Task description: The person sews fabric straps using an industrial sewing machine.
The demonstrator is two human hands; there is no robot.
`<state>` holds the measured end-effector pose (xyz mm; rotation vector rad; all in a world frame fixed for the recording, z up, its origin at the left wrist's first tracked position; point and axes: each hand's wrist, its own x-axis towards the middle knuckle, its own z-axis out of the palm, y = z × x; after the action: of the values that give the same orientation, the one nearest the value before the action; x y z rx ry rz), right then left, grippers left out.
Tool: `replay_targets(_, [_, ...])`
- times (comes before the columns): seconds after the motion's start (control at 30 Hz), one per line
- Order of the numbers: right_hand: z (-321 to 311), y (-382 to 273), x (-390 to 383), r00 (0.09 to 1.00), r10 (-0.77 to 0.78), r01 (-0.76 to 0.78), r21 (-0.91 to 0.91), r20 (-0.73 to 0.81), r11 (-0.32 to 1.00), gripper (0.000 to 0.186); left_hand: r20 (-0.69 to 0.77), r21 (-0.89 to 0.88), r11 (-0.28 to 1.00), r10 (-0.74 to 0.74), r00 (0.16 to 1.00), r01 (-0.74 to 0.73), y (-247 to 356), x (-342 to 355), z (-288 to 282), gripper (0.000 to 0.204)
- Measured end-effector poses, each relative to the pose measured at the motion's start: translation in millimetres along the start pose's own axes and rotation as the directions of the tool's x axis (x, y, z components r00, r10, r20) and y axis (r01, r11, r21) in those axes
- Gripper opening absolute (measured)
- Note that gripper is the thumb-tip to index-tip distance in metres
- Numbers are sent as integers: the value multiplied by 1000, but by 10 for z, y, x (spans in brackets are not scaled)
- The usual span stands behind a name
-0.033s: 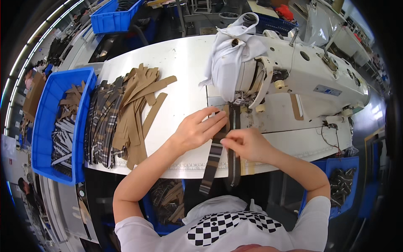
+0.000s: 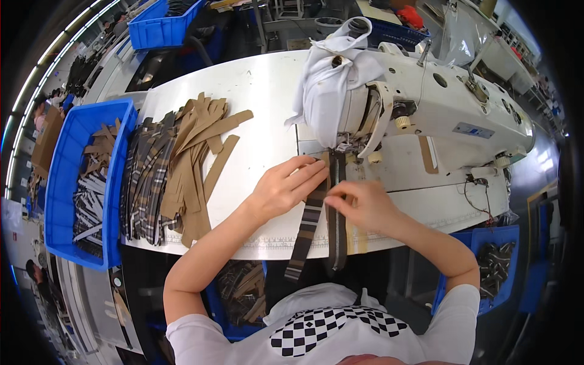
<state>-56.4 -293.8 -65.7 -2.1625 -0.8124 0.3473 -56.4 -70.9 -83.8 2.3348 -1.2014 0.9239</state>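
A long zipper [image 2: 337, 231] with metal teeth and dark tape runs from under the sewing machine's [image 2: 350, 145] needle area down over the table's front edge. Beside it on the left, a striped fabric strip [image 2: 302, 234] slants down past the same edge. My left hand [image 2: 291, 187] holds the upper part of this strip, fingers stretched together and thumb hidden. From the right, my right hand [image 2: 362, 205] reaches across the zipper with thumb and forefinger pinched at its left edge. What lies between those fingertips is too small to tell.
Left of my hands lie piled tan strips [image 2: 198, 170] and striped strips [image 2: 146, 182]. A blue bin [image 2: 112, 201] of strips stands at the table's left end. White cloth [image 2: 325, 85] wraps the machine head. Another blue bin [image 2: 508, 274] sits low at the right.
My right hand's pinched fingertips have shifted slightly right and up, from the striped strip to the zipper's left edge. The left hand stays nearly still.
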Motion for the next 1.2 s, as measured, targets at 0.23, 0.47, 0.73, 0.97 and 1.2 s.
replay_targets(0.23, [-31, 596, 94, 916, -372, 259, -485, -151, 835, 41, 47, -95, 994, -46, 998, 51, -71, 27, 455, 47])
replay_targets(0.47, [-86, 554, 122, 925, -370, 279, -501, -91, 820, 41, 163, -13, 989, -143, 976, 147, 61, 52, 433, 37])
replay_targets(0.73, [-139, 486, 134, 876, -463, 336, -515, -137, 788, 35, 214, 24, 977, -211, 954, 211, 61, 89, 414, 40])
replay_targets(0.97, [-114, 470, 123, 900, -413, 302, -487, -138, 820, 34, 238, 42, 974, -227, 944, 223, 59, 26, 423, 38])
replay_targets(1.2, [-102, 450, 118, 907, -407, 310, -483, -108, 819, 32, 220, -3, 980, -194, 956, 200, 41, -16, 435, 55])
